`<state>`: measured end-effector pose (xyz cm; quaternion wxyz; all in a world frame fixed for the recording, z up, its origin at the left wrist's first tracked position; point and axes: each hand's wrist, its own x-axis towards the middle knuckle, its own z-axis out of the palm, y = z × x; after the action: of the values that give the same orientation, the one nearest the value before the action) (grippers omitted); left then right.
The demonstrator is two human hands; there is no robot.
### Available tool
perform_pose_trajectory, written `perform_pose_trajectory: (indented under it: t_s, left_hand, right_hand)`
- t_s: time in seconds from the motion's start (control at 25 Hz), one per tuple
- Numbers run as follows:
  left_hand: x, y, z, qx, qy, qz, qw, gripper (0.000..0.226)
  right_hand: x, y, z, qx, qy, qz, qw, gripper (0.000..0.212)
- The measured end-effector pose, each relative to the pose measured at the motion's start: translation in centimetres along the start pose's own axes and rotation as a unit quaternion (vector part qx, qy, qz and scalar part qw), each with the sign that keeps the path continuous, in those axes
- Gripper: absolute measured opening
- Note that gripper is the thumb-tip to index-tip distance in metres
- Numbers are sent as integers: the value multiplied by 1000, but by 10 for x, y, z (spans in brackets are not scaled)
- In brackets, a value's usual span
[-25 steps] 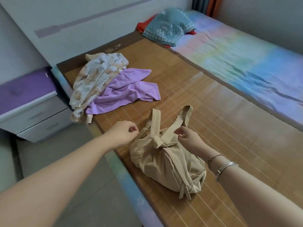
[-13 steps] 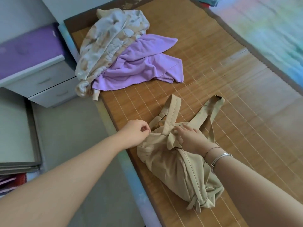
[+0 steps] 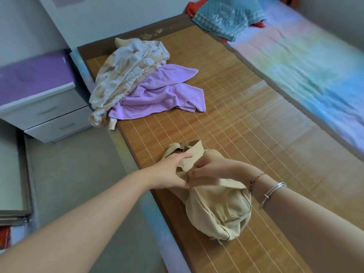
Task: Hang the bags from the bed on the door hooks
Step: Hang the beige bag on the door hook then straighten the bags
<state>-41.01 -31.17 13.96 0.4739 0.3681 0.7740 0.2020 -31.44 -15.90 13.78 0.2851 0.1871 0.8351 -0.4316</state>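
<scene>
A beige fabric bag (image 3: 218, 211) lies on the bamboo mat of the bed (image 3: 246, 119), near its left edge. Its straps are bunched together at the bag's top end. My left hand (image 3: 170, 172) grips the bunched straps from the left, thumb underneath and fingers over them. My right hand (image 3: 212, 168), with a silver bangle and a thin cord at the wrist, pinches the same straps from the right. The two hands touch over the bag's top. No door or hooks are in view.
A cream patterned cloth (image 3: 128, 75) and a purple towel (image 3: 163, 95) lie heaped further up the mat. A teal quilted pillow (image 3: 226, 14) sits at the bed's head. A white bedside drawer unit with a purple top (image 3: 39, 95) stands left of the bed. A pastel sheet (image 3: 305, 62) covers the right side.
The straps that lay spread flat on the mat are now gathered into a bunch. Both hands have closed in on the bag's top and taken hold of them.
</scene>
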Motion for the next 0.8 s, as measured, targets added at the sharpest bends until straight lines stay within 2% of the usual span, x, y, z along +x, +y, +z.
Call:
perform_pose_trajectory:
  t_s: [0.12, 0.2, 0.28, 0.36, 0.44, 0.56, 0.6, 0.68, 0.8]
  left_hand:
    - [-52, 6, 1, 47, 2, 25, 999, 66]
    - [-93, 10, 4, 21, 79, 48, 995, 45]
    - [-141, 17, 9, 31, 178, 93, 979, 34]
    - [-191, 28, 11, -15, 237, 153, 959, 22]
    - [-250, 37, 5, -67, 265, 192, 943, 19]
    - [-332, 45, -10, -46, 324, 205, 923, 7]
    - [-362, 48, -16, -43, 344, 206, 915, 6]
    - [-416, 52, -24, -49, 355, 197, 913, 15]
    - [-518, 54, -21, -93, 359, 166, 914, 31]
  right_hand:
    - [-56, -52, 10, 51, -12, -11, 999, 14]
    - [-96, -88, 21, 74, 0, -39, 997, 18]
    - [-144, -123, 37, 66, 39, -70, 995, 28]
    - [-188, -153, 50, 43, 65, -97, 992, 37]
    - [-231, -184, 61, -2, 86, -109, 990, 40]
    - [-280, -222, 81, -119, 178, -125, 969, 38]
    - [-296, -235, 90, -120, 205, -143, 961, 34]
    - [-322, -257, 105, -45, 224, -192, 954, 27]
    - [-359, -313, 129, 144, 186, -317, 919, 22]
